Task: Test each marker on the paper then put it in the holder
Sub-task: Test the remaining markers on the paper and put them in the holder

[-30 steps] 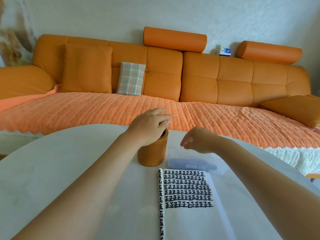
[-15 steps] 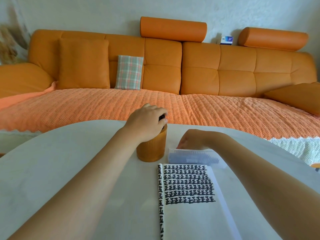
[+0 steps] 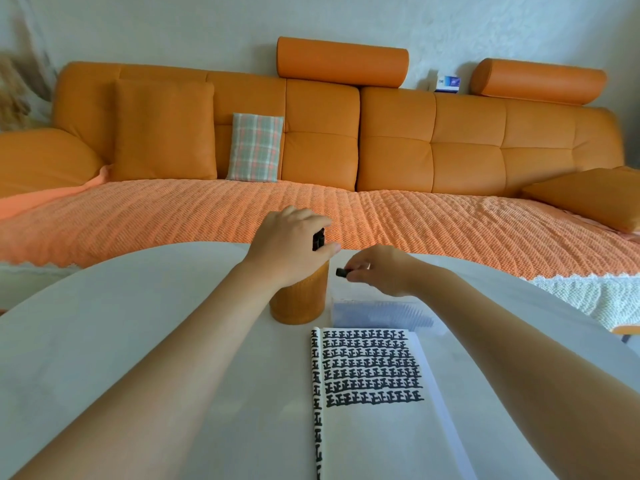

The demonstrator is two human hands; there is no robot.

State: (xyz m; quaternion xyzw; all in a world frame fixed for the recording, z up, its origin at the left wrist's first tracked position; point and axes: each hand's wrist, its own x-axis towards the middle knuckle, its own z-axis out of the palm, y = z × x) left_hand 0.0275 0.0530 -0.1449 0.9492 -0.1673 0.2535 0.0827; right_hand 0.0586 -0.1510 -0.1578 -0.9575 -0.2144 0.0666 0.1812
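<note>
At frame centre my left hand (image 3: 287, 247) grips a marker (image 3: 318, 239) just above the holder (image 3: 299, 303); my right hand (image 3: 388, 271) pinches a small black piece (image 3: 342, 271), probably a cap. I should lower the marker upright and release inside the rim; the paper (image 3: 381, 438) waits lower right.

Black marker (image 3: 318, 239) upright over orange holder (image 3: 299, 301), small black piece (image 3: 341, 271) beside it, ink-marked paper (image 3: 377, 431) nearer.

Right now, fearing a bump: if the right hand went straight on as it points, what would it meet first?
Probably the orange holder near its rim, under the left hand; the black piece in the right hand leads. Depth unclear.
</note>
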